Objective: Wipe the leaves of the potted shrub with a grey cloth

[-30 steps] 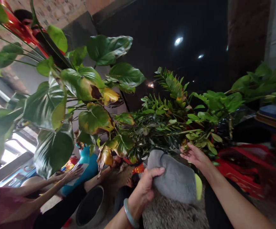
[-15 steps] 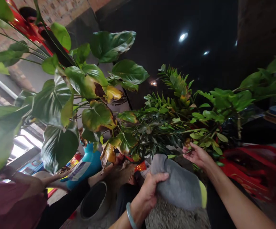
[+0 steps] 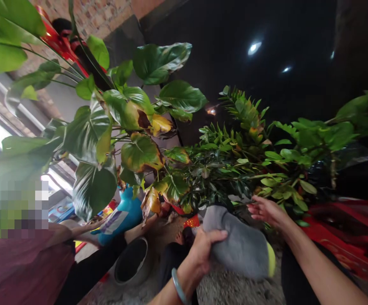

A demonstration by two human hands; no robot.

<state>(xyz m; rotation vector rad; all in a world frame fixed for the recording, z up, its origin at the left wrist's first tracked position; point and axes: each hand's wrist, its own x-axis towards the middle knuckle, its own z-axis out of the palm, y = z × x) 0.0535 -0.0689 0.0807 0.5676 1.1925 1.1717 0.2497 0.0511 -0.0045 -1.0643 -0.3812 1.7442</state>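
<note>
Grey fuzzy cloth (image 3: 241, 250) sits clamped in my left hand (image 3: 203, 250). At its one o'clock, my open right hand (image 3: 266, 210) touches the small-leaved green plant (image 3: 234, 169).

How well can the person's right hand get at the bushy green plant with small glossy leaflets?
Likely yes: the right hand is open, fingertips at the lower leaflets of the bushy green plant, nothing between them.

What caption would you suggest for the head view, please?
The left hand grips a grey plush cloth while the right hand touches a small-leaved green plant.
</note>
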